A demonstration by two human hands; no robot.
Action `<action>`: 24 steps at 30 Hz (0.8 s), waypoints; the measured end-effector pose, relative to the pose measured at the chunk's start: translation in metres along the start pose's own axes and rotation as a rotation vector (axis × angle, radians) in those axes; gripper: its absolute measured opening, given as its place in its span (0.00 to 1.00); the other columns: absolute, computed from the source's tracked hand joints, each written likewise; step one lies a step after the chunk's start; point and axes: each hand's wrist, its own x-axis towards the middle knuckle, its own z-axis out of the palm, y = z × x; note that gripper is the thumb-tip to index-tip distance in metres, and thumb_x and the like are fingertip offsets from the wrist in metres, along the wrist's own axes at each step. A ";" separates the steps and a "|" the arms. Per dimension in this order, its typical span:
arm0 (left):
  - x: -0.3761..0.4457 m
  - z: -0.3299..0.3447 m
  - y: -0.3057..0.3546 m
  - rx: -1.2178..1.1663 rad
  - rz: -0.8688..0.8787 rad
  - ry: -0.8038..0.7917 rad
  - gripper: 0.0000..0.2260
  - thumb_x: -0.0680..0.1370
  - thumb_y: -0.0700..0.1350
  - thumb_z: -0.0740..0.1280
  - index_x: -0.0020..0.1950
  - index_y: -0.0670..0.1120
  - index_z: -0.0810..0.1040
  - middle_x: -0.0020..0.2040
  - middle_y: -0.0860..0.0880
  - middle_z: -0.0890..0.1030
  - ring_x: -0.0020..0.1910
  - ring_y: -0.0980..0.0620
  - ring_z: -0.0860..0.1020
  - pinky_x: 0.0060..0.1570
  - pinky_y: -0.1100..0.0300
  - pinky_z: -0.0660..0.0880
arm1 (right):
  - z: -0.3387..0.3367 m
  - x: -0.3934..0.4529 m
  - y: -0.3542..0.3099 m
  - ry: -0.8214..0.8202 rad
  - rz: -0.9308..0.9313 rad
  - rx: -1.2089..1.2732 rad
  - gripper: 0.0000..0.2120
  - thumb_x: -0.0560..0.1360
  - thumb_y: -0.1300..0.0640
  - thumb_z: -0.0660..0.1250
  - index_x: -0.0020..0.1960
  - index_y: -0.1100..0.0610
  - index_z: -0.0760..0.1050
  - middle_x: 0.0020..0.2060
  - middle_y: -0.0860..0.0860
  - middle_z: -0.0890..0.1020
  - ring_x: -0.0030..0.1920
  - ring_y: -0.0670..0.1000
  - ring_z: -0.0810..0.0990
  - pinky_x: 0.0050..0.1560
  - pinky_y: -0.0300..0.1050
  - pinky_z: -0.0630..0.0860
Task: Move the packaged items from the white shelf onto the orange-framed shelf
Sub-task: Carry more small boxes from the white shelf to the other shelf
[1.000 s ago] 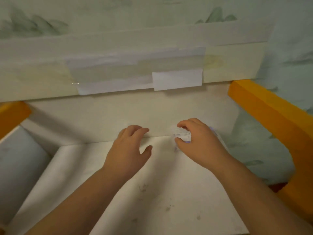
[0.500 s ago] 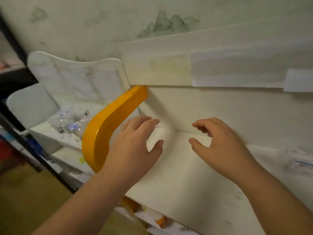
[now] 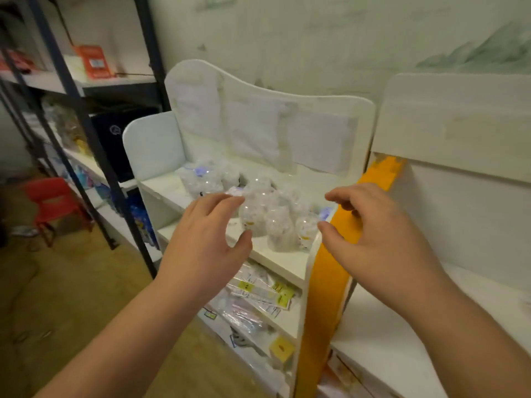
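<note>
Both hands, left (image 3: 201, 242) and right (image 3: 376, 239), hover empty with fingers loosely spread before clear plastic packaged items (image 3: 267, 216) clustered on the white shelf (image 3: 275, 257); beside it, the orange-framed shelf (image 3: 327, 282) waits. Gripping one pack per hand looks best.

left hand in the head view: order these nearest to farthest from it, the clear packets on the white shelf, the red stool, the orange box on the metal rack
1. Clear packets, just beyond the left hand fingertips.
2. Red stool, low on the floor, far left.
3. Orange box, high on the metal rack, upper left.
</note>
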 end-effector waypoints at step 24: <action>0.114 0.013 -0.304 0.056 -0.182 -0.056 0.24 0.77 0.56 0.65 0.72 0.57 0.67 0.69 0.59 0.69 0.69 0.57 0.65 0.67 0.57 0.67 | 0.319 0.199 -0.106 -0.244 0.034 0.019 0.19 0.75 0.46 0.66 0.65 0.47 0.74 0.60 0.45 0.75 0.62 0.49 0.74 0.59 0.49 0.74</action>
